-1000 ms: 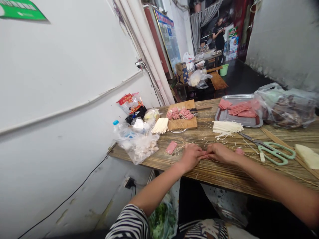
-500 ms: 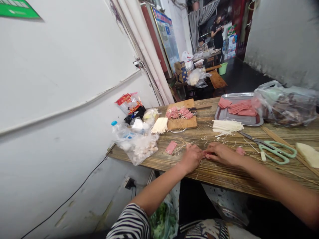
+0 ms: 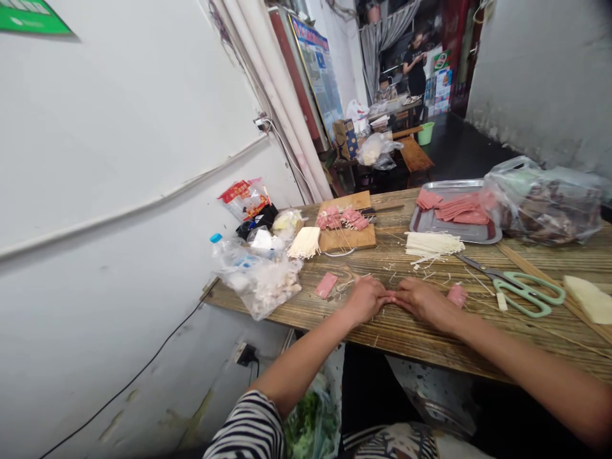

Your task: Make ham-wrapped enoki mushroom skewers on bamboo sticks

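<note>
- Apparently, rolling or wrapping is in hand.
- Left hand (image 3: 364,299) and right hand (image 3: 421,298) pinch a pink slice (image 3: 391,297) between their fingertips, above the wooden table (image 3: 411,336) near its edge.
- Next move likely calls for steady, even pressure.

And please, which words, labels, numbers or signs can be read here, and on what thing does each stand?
No text is clear enough to quote.
Green wall sign: cut off, blurred.
Blue poster: too blurred.
Red-and-clear packet: print too small.
Black shirt in background: too small.
Stacked boxes: too small.
</note>
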`<control>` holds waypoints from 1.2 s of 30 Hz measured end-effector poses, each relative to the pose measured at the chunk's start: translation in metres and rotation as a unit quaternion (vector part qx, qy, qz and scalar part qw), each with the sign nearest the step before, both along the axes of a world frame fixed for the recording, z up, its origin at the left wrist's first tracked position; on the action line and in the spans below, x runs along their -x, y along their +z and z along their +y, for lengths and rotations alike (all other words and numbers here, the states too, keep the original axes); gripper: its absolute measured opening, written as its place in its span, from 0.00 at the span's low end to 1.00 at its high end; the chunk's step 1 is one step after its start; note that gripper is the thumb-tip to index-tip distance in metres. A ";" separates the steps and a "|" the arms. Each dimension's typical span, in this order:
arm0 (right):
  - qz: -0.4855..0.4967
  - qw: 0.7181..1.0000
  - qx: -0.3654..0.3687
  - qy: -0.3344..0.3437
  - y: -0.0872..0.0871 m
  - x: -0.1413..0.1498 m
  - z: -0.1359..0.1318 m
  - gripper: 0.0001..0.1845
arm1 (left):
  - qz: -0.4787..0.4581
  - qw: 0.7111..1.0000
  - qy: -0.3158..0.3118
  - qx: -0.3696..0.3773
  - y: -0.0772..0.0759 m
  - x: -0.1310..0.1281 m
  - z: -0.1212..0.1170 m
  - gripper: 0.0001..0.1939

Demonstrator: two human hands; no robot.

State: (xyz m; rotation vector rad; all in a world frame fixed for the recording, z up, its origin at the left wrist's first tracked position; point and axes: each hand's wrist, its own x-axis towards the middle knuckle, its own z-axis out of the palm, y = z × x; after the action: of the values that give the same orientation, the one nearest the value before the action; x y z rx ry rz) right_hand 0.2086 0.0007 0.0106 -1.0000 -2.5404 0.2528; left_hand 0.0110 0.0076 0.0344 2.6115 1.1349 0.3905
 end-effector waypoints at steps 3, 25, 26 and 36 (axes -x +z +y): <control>0.022 0.998 0.057 0.020 0.003 -0.002 0.009 0.26 | 0.002 0.999 0.012 -0.036 0.000 0.000 -0.006 0.15; 0.031 0.980 0.196 0.006 0.018 -0.008 0.026 0.17 | -0.061 0.996 0.006 -0.069 -0.016 -0.003 -0.007 0.18; 0.029 0.983 0.183 0.001 0.019 -0.008 0.023 0.18 | -0.068 0.996 0.008 -0.053 -0.015 -0.003 -0.006 0.18; 0.039 0.999 0.026 -0.016 0.003 -0.004 -0.001 0.16 | -0.142 0.987 0.023 0.068 -0.012 -0.003 0.005 0.16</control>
State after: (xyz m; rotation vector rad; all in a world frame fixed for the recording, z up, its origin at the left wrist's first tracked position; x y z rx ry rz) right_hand 0.2122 0.0001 0.0137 -1.0290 -2.4572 0.3429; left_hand 0.0136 0.0123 0.0228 2.3248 1.0832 0.6487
